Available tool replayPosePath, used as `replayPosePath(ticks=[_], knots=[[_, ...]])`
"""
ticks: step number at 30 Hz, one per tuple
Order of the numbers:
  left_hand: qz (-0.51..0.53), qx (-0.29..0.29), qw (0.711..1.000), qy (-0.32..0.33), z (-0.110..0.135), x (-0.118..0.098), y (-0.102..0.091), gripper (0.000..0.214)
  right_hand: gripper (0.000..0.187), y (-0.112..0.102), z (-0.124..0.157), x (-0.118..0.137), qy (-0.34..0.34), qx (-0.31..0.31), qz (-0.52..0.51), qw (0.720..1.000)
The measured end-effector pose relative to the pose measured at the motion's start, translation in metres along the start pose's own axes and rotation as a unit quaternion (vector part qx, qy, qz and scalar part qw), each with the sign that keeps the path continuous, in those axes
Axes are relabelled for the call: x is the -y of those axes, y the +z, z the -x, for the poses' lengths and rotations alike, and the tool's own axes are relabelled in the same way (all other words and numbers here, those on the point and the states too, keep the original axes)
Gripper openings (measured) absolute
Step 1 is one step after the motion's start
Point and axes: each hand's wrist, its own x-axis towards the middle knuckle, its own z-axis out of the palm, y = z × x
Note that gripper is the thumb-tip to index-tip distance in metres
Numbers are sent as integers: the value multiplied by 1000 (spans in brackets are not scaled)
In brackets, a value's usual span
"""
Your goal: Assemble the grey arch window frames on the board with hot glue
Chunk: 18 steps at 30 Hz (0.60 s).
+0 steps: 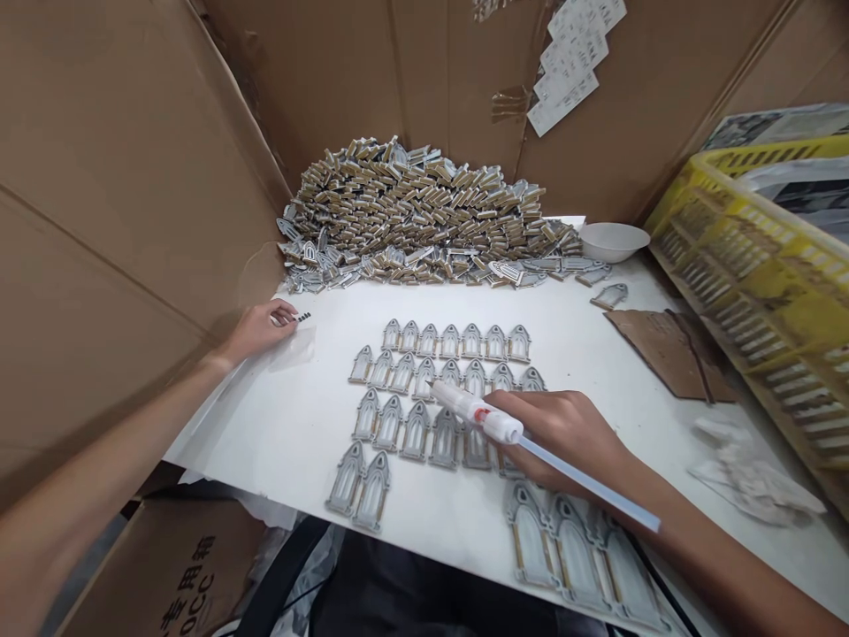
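Observation:
My right hand [570,433] is closed around a white pen-shaped tool [487,418], which has a thin tip, a red mark and a pale tube [590,485] running back over the wrist. Its tip lies over a grey arched window-shaped piece [424,379] in the second row. Several such pieces stand in rows on the white table [285,425], and larger-looking ones [529,535] lie near the front edge. At the table's left side, my left hand [262,327] has its fingers curled together beside a short line of small black bits [304,317]; whether it grips any is hidden.
A big heap of the same arched pieces [424,203] rests against the cardboard wall [345,62]. At the right are a white bowl [614,241], a cardboard sheet [663,354], a crumpled cloth [749,469] and a yellow crate [749,265]. Paper slips [574,62] hang on the wall.

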Motion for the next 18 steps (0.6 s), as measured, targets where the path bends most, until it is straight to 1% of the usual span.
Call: replayPosePath(ticks=[6, 11, 14, 18], knots=[[12, -3, 1000, -1, 1, -2, 1, 28, 14, 2, 1, -1, 3, -2, 1, 1000], [29, -2, 1000, 0, 2, -6, -1, 25, 16, 0, 0, 0, 5, 4, 1, 1000], [37, -10, 999, -4, 5, -11, -4, 22, 16, 0, 0, 0, 4, 10, -6, 1000], [42, -22, 999, -7, 9, -21, -9, 25, 14, 1, 1, -1, 9, 18, -7, 1000]])
